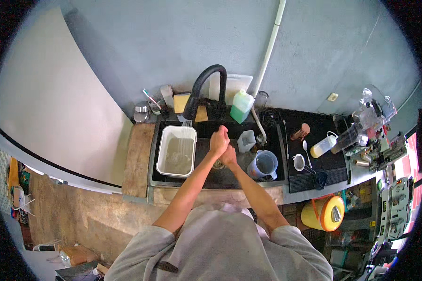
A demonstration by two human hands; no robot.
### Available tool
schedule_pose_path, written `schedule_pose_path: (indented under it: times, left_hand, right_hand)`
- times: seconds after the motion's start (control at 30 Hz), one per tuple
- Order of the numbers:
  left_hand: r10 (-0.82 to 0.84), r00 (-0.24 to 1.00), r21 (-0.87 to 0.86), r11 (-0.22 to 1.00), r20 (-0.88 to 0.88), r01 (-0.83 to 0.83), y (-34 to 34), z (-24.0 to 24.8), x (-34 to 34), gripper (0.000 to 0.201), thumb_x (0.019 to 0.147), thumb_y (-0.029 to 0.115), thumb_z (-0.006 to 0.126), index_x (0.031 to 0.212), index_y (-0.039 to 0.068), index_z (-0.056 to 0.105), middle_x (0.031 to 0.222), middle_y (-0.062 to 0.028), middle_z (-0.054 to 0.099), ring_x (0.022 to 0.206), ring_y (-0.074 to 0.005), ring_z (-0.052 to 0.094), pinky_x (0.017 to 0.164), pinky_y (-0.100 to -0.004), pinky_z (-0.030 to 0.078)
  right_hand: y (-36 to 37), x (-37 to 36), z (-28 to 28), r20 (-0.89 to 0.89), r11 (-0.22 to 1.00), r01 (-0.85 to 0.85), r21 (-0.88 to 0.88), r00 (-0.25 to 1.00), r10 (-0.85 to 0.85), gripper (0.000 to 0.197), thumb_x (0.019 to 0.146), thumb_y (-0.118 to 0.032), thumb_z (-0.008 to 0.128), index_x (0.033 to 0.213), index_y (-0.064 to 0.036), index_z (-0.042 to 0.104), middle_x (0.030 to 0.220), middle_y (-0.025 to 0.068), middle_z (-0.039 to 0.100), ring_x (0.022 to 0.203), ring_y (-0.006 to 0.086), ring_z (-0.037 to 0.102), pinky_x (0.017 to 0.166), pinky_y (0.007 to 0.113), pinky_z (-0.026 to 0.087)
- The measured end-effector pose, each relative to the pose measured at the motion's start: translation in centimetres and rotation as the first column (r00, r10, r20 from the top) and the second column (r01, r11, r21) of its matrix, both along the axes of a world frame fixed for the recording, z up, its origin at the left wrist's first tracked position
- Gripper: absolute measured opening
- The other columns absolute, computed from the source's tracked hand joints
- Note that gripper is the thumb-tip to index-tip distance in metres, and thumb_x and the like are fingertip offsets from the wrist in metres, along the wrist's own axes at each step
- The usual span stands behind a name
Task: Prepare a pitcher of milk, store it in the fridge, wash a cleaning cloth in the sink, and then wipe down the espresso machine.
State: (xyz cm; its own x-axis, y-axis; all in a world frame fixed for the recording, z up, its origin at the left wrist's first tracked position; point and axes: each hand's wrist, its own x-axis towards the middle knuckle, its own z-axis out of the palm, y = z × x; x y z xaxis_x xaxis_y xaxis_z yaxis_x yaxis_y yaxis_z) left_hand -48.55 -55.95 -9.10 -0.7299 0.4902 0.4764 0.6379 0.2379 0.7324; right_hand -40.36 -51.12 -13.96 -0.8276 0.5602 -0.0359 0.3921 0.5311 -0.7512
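Both hands are together over the black sink (202,149), fingers curled in. My left hand (219,139) is closed and sits a little farther forward. Just behind and right of it, my right hand (229,155) is closed too, pressed against the left. Whatever they grip, if anything, is hidden. Left of them, water runs from the black faucet (190,107) into a white rectangular tub (195,154) of cloudy water. A clear square container (246,141) stands right of the hands, and nearer me is a translucent bluish pitcher (266,165).
Behind the sink stand a green soap bottle (241,107) and a glass jar (141,113). On the right, a black mat (300,185) carries a small strainer (299,162), a spoon (306,147) and a squeeze bottle (322,146). A yellow bucket (316,214) is below the counter.
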Motion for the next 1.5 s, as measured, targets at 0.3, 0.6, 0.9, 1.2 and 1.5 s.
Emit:
schedule_pose_path:
  times: [0.3, 0.6, 0.9, 1.2, 1.5]
  left_hand:
    - [-0.194, 0.831, 0.201, 0.974, 0.521, 0.101, -4.5, 2.7, 1.5, 0.064, 0.084, 0.043, 0.084, 0.127, 0.0, 0.063, 0.099, -0.007, 0.072, 0.091, -0.017, 0.068, 0.083, -0.0321, 0.054]
    - [-0.405, 0.355, 0.297, 0.9, 0.843, 0.32, -9.5, 10.5, 1.8, 0.045, 0.09, 0.042, 0.079, 0.113, 0.005, 0.07, 0.105, -0.0024, 0.071, 0.091, -0.0119, 0.062, 0.079, -0.0293, 0.052]
    - [-0.464, 0.531, 0.195, 0.853, 0.709, 0.485, -10.3, 12.8, 3.4, 0.041, 0.087, 0.035, 0.082, 0.107, 0.001, 0.073, 0.095, -0.0005, 0.07, 0.089, -0.0082, 0.059, 0.079, -0.0271, 0.048]
    - [-0.58, 0.381, 0.295, 0.752, 0.72, 0.589, -12.7, 14.6, 3.1, 0.032, 0.093, 0.023, 0.076, 0.114, 0.0, 0.073, 0.098, 0.0006, 0.071, 0.091, -0.0069, 0.058, 0.082, -0.0253, 0.048]
    - [-0.308, 0.625, 0.169, 0.947, 0.718, 0.272, -13.8, 20.8, 2.5, 0.023, 0.093, 0.02, 0.076, 0.105, 0.0, 0.076, 0.095, -0.0001, 0.073, 0.088, -0.0075, 0.062, 0.083, -0.0238, 0.048]
  right_hand:
    - [0.2, 4.4, 6.0, -0.306, 0.969, -0.004, -0.246, 0.949, -0.074, 0.066, 0.075, -0.021, 0.086, 0.129, -0.0011, 0.055, 0.108, 0.016, 0.068, 0.096, 0.0246, 0.068, 0.074, 0.038, 0.056]
    - [0.7, 10.1, 15.4, -0.273, 0.745, -0.103, -0.66, 0.956, -0.11, 0.025, 0.101, -0.019, 0.066, 0.12, -0.002, 0.067, 0.103, 0.0037, 0.07, 0.095, 0.013, 0.067, 0.081, 0.032, 0.061]
    - [0.8, 9.5, 13.4, -0.335, 0.694, 0.071, -0.716, 0.837, -0.432, 0.031, 0.104, -0.033, 0.061, 0.102, -0.0039, 0.071, 0.085, -0.0021, 0.067, 0.067, 0.0069, 0.058, 0.052, 0.028, 0.042]
    - [0.1, 10.3, 18.1, -0.179, 0.05, -0.175, -0.983, 0.874, -0.452, 0.049, 0.1, -0.055, 0.059, 0.113, -0.008, 0.066, 0.096, 0.0028, 0.072, 0.078, 0.0152, 0.068, 0.066, 0.03, 0.053]
    - [-1.8, 10.7, 19.8, -0.207, 0.466, -0.051, -0.883, 0.934, -0.29, 0.051, 0.087, -0.012, 0.078, 0.133, -0.0063, 0.056, 0.113, 0.0076, 0.068, 0.1, 0.0195, 0.066, 0.088, 0.031, 0.053]
